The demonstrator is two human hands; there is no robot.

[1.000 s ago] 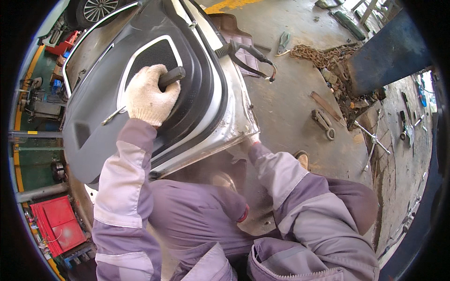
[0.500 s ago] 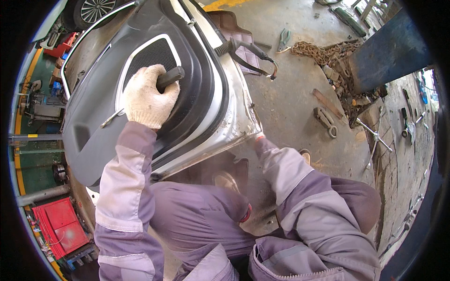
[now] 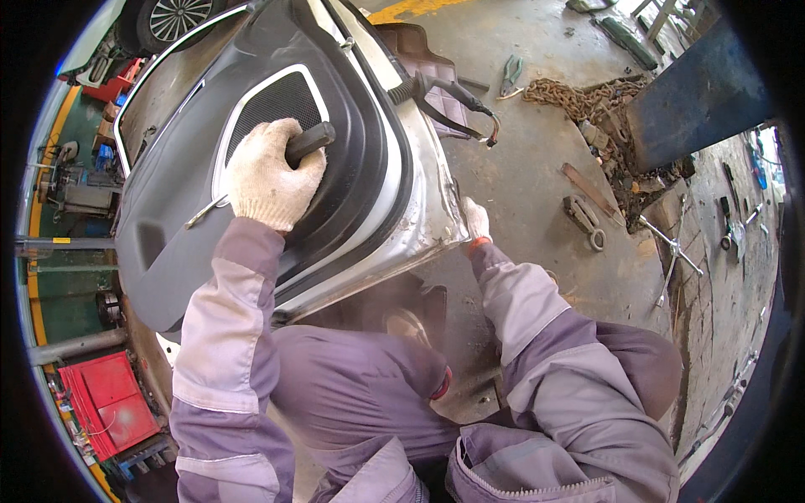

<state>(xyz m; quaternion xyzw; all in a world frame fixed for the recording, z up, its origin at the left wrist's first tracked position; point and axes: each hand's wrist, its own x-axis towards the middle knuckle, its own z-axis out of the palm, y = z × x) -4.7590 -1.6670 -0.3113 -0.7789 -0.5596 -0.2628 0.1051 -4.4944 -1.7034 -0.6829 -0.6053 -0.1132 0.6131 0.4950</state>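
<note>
Right ahead of the worker's knees (image 3: 360,369) sits the door (image 3: 356,214), white along its rim, its black panel (image 3: 168,193) facing up at us. And look at that left hand (image 3: 277,176), gloved, fingers clenched round the dark handle of a tool (image 3: 310,144)! The fist is over the lower part of the grille (image 3: 277,101), handle end poking out to the right, thin metal shaft slanting away to the lower left above the panel. Is the tip touching? From here I can't tell.

Over to the right hand (image 3: 476,220), gloved too, up against the white edge at the door's near right corner; how firmly it grips there, I can't tell, since part of it is hidden.

Beyond that edge a black cable (image 3: 457,90) juts out, its frayed end over the floor (image 3: 528,168), with a brown mat (image 3: 449,105) just behind. Further right, pliers (image 3: 511,75) lie near a rusty chain (image 3: 558,96), and the chain runs toward the blue post (image 3: 700,92). Nearer us, a cross wrench (image 3: 673,247)! And way out left, a red box (image 3: 109,411), well apart from it all.
</note>
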